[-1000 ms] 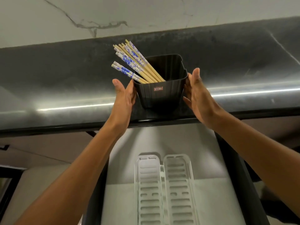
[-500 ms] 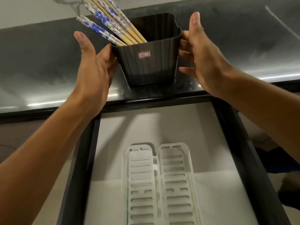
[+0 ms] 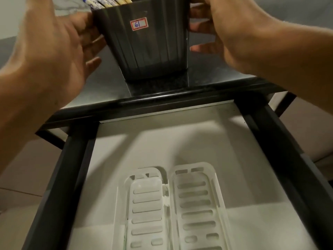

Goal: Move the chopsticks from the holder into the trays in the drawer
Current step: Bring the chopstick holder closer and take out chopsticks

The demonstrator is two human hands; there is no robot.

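Note:
A black ribbed holder (image 3: pixel 149 51) with a small red-framed label stands on the dark countertop (image 3: pixel 108 87) near its front edge. Chopsticks (image 3: pixel 106 0) with blue-patterned ends lean out of its top left, mostly cut off by the frame. My left hand (image 3: pixel 54 51) touches the holder's left side with spread fingers. My right hand (image 3: pixel 230 33) touches its right side with straight fingers. Below, the open drawer (image 3: pixel 75 159) holds two white slotted trays side by side, the left tray (image 3: pixel 146 204) and the right tray (image 3: pixel 196 201). No chopsticks lie in them.
The drawer has black side rails and a pale liner. The counter's front edge (image 3: pixel 162 100) overhangs the drawer's back. Light floor shows on both sides of the drawer.
The view has dropped and moved closer, so the holder now sits at the top of the frame. Both hands have closed in against the holder's sides. More of the drawer shows.

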